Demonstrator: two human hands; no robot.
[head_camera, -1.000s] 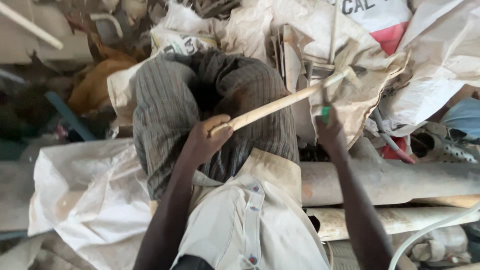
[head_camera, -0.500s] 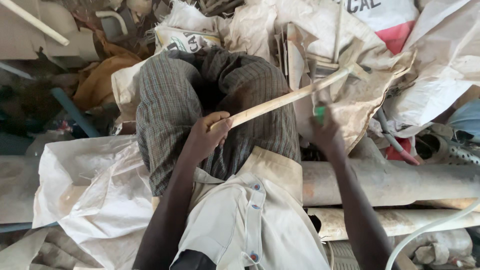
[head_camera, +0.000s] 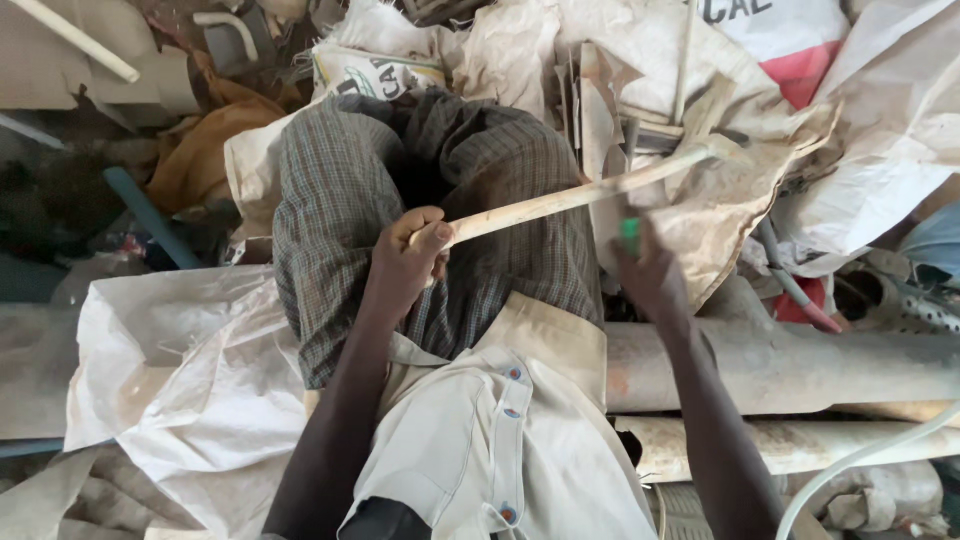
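Here, in the head view, the left hand (head_camera: 405, 265) is closed in a fist around the near end of a pale wooden stick (head_camera: 580, 195), which runs up toward 2 o'clock over the checked cloth (head_camera: 340, 200). The right hand (head_camera: 650, 275) is blurred, its fingers pinched on a small green object (head_camera: 630, 235) just below the stick. A grey pipe (head_camera: 800, 365) lies at 3 o'clock, and a white sack (head_camera: 190, 380) at 9 o'clock.

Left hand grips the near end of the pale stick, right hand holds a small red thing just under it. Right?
Not quite: in the head view the thing in the right hand is green, not red. The left hand does grip the near end of the stick.
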